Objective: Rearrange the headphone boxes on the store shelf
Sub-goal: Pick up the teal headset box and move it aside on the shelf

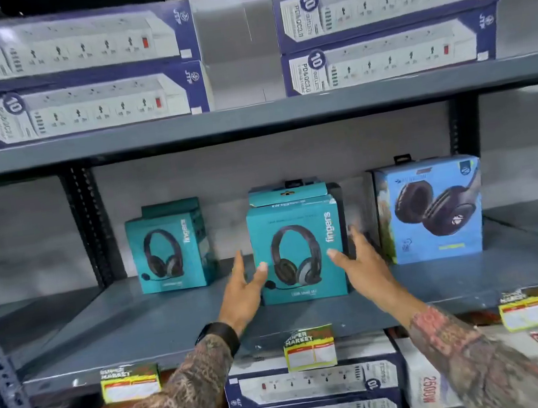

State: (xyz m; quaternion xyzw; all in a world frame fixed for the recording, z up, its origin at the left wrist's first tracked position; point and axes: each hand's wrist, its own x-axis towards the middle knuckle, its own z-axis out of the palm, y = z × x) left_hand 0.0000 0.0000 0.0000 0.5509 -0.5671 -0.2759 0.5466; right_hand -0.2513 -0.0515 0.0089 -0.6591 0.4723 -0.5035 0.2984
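Three headphone boxes stand on the middle shelf [174, 324]. A teal box [171, 248] is at the left, set back. A second teal box [298, 251] stands in the centre, closer to the front, with another teal box [288, 192] partly hidden behind it. A blue box [432, 210] stands at the right. My left hand [244, 293] is open beside the centre box's left edge, its thumb tip on the box front. My right hand [360, 260] is open at the box's right edge, fingers spread. Neither hand grips the box.
Long navy power-strip boxes [76, 75] are stacked in pairs on the upper shelf [248, 116], with more [312, 384] on the shelf below. Yellow price tags [310, 348] hang on the shelf's front edge. Perforated uprights [91, 225] frame the bay. A white box [430, 375] sits lower right.
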